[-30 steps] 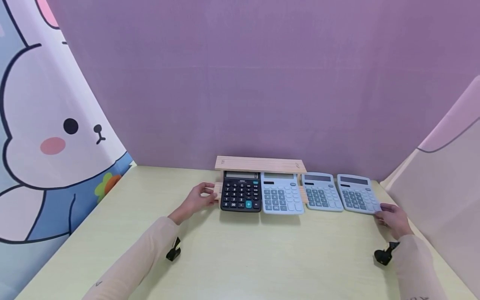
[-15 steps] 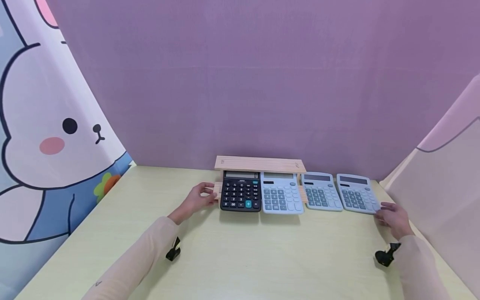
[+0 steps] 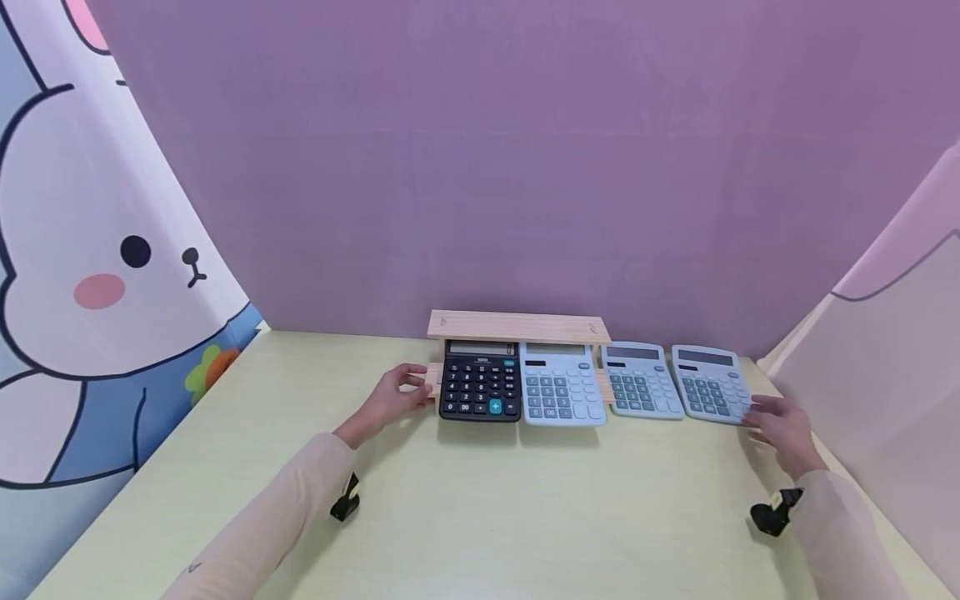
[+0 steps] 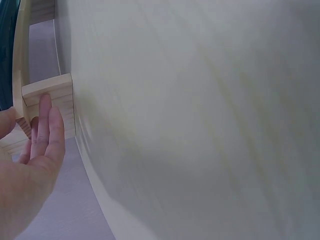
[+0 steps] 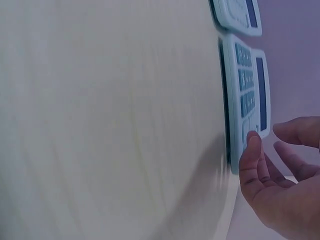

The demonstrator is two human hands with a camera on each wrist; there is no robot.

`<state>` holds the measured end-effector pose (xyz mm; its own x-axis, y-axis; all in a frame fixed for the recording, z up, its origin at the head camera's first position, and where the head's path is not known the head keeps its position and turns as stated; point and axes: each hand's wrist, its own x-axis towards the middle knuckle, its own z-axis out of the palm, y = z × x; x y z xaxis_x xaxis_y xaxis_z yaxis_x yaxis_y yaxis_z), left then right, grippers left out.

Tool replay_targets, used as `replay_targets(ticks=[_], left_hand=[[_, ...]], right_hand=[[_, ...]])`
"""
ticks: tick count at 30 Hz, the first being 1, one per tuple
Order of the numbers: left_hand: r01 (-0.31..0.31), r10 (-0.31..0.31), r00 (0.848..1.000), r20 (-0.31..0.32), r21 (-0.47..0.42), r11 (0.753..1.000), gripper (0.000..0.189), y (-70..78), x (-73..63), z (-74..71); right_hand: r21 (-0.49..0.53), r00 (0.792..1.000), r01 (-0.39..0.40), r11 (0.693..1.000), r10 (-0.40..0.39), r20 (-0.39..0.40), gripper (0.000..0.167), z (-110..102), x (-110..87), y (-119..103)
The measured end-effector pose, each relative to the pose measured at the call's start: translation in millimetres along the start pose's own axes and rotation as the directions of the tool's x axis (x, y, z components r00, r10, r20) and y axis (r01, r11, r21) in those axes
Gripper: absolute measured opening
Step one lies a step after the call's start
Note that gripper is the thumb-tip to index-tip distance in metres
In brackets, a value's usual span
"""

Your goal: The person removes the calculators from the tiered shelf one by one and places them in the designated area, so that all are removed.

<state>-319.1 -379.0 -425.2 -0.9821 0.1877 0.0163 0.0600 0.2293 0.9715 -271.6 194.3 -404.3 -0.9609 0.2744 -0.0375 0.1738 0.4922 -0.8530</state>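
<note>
A small wooden stand (image 3: 517, 327) is at the back of the table. My left hand (image 3: 390, 402) pinches its left end; in the left wrist view the thumb and fingers lie on either side of a wooden strip (image 4: 20, 65). Leaning on the stand, side by side, are a black calculator (image 3: 480, 392) and a pale blue calculator (image 3: 564, 392). My right hand (image 3: 783, 429) is at the lower right corner of the rightmost pale blue calculator (image 3: 708, 385). Its thumb and fingers are spread apart, and a fingertip overlaps that calculator's edge in the right wrist view.
Another pale blue calculator (image 3: 641, 383) lies between the stand and the rightmost one. A purple backdrop (image 3: 517, 167) rises behind the row, with a cartoon-printed cloth (image 3: 90, 350) at the left and a pale cloth (image 3: 900, 358) at the right of the pale table (image 3: 525, 517).
My right hand has loosened at the rightmost calculator's corner, its fingers spreading apart and lifting slightly. The left hand keeps its place on the stand, and the calculators have not visibly moved.
</note>
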Motion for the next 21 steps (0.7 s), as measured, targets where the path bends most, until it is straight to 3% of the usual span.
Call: replay_targets(ticks=[10, 15, 21], left_hand=[[-0.003, 0.003, 1.000, -0.002, -0.006, 1.000, 0.044, -0.7, 0.8, -0.2], [0.003, -0.003, 1.000, -0.005, 0.006, 1.000, 0.044, 0.8, -0.6, 0.5], [0.002, -0.002, 1.000, -0.008, 0.004, 1.000, 0.043, -0.4, 1.0, 0.2]], right_hand=[[0.123, 1.000, -0.016, 0.992, 0.018, -0.016, 0.048, 14.1, -11.6, -6.2], [0.150, 0.999, 0.026, 0.988, -0.029, 0.015, 0.046, 22.6, -18.5, -10.3], [0.193, 0.994, 0.085, 0.977, -0.098, 0.056, 0.028, 32.9, -24.1, -13.7]])
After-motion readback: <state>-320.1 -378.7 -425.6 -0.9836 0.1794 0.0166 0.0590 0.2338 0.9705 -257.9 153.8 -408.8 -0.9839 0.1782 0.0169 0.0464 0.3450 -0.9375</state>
